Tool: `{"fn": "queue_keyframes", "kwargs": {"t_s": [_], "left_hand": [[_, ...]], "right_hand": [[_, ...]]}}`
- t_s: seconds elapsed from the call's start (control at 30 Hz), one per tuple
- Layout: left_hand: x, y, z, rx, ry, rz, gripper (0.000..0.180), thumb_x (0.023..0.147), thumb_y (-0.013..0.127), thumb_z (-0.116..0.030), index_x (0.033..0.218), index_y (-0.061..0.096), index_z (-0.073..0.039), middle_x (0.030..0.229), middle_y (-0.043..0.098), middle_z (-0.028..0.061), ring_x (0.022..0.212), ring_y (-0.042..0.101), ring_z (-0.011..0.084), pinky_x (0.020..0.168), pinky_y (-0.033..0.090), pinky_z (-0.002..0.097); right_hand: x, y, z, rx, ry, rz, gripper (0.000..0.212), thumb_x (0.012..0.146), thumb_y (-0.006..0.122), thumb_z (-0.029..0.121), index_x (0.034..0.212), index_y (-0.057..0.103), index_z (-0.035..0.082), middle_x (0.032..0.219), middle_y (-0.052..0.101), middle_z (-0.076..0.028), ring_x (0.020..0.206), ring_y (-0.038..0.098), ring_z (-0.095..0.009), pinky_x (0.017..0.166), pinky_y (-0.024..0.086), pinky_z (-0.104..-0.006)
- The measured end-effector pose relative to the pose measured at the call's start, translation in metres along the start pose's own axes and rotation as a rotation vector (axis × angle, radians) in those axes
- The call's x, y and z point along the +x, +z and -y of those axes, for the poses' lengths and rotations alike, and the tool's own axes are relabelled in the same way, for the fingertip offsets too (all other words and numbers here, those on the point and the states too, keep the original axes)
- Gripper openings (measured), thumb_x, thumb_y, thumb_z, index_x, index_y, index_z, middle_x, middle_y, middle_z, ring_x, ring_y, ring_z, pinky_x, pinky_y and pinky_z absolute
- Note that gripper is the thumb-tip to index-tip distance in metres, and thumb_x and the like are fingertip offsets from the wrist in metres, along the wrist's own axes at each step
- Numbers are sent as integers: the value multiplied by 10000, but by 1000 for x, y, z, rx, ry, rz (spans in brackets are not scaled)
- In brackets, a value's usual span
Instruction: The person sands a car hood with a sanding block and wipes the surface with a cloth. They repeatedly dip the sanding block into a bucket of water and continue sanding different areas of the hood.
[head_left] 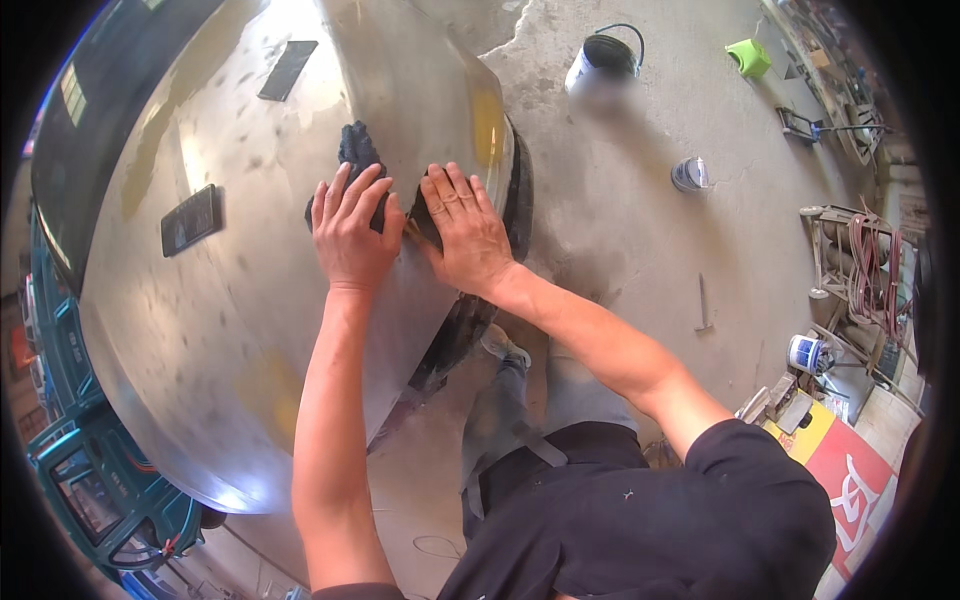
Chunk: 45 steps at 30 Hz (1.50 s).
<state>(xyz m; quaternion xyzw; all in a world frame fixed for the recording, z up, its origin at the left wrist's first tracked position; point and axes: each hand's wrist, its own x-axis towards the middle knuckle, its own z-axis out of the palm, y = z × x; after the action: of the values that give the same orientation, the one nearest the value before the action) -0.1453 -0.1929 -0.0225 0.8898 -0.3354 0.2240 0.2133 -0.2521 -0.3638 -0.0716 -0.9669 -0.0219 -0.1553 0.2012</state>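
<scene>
A large rounded vehicle body panel (215, 310), bare grey with yellowish patches and dark smudges, fills the left and middle. My left hand (352, 235) presses on a bunched dark blue cloth (357, 146) there, its fingers spread and bent over it. Just to its right, my right hand (464, 222) lies on the panel with fingers held close together over a black piece (426, 222) that looks like sandpaper; most of it is hidden under the palm. A black phone (191, 221) rests on the panel left of my hands. Farther up lies a black rectangular sheet (287, 70).
On the concrete floor stand a bucket (603, 62) with a dark handle and a small tin (690, 174). A hammer-like tool (703, 303) lies nearer. Hoses (872, 265) hang on a stand at right. Teal tool cases (110, 490) sit at lower left.
</scene>
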Motion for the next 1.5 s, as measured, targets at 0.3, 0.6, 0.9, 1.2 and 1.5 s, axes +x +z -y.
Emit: {"fn": "queue_keyframes", "kwargs": {"t_s": [0.3,0.6,0.9,1.2,1.5], "left_hand": [[-5,-5,-2,-9,-21,16,221,1007,762,-265,1186,859,-180,1403,816,-10,1458,671,303,1296,423,521],[-13,-7,1,-2,-20,8,230,973,785,-281,1165,854,-174,1392,813,-1,1445,673,320,1279,436,548],[-7,-4,-3,-7,-45,32,247,998,770,-280,1213,856,-194,1444,798,-21,1477,651,303,1309,409,527],[-7,-4,-4,2,-46,27,245,995,764,-286,1205,858,-202,1438,799,-29,1475,651,303,1305,414,526],[-6,1,-4,-6,-38,15,243,983,772,-293,1191,862,-206,1424,805,-31,1458,661,298,1297,427,525]], "right_hand": [[-9,0,11,48,31,29,928,993,804,457,1697,467,-45,1811,398,-256,1714,312,-443,1406,236,-580],[-30,-6,17,104,21,57,916,961,827,374,1699,471,-36,1822,386,-250,1710,321,-437,1405,239,-576],[19,-22,-17,184,-6,-21,561,1085,728,289,1552,645,-12,1657,612,-238,1624,473,-435,1362,327,-600],[58,-55,-45,626,375,-150,299,1121,723,318,1078,736,22,892,776,-256,813,764,-462,683,558,-554],[97,11,-50,-103,181,-378,387,1087,729,425,884,716,96,894,716,-113,859,742,-351,739,579,-500]]}}
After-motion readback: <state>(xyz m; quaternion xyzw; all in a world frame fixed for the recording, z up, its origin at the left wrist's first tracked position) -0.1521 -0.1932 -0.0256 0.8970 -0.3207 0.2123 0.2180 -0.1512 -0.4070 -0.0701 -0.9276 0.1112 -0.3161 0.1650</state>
